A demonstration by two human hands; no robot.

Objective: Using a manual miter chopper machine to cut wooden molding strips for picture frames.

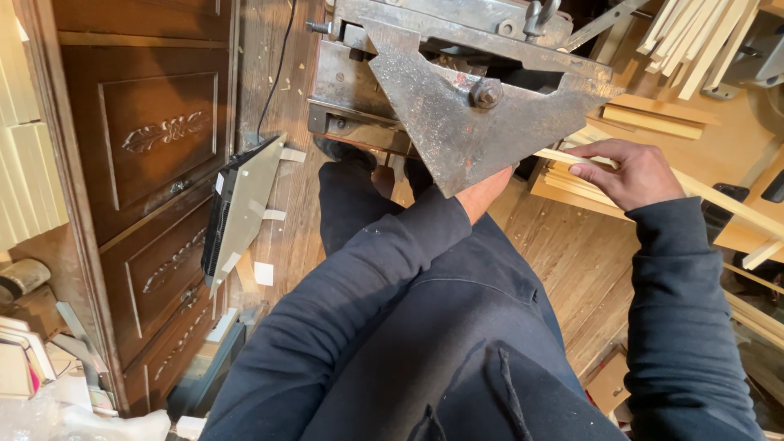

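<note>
At far left stands a dark brown wooden cabinet (155, 163) with carved raised panels and drawer fronts, its surface dull and dusty. Just right of it a flat black device with a pale grey angular face (237, 208) leans on the plank floor (572, 253), a black cable (273, 73) running up from it. Pale scraps of paper lie near its base.

At centre top sits a heavy steel machine (457, 90), grey, pitted and rust-flecked, with a triangular plate pointing down and a large hex bolt (487, 93) in its face. The left hand (482, 192) reaches under the tip of that plate; only the wrist and heel of the hand show, so how far its fingers are open cannot be told, nor what they touch. The sleeve is dark navy fleece.

To the right, the right hand (633, 171) rests on a thin pale wooden strip (719, 200), fingers curled closed over it, thumb below. The strip is long, square-edged and smooth, and runs from beside the machine's right edge out toward the right. Beneath it lies a stack of similar strips (572, 188), and more lean at top right (694, 41).
</note>
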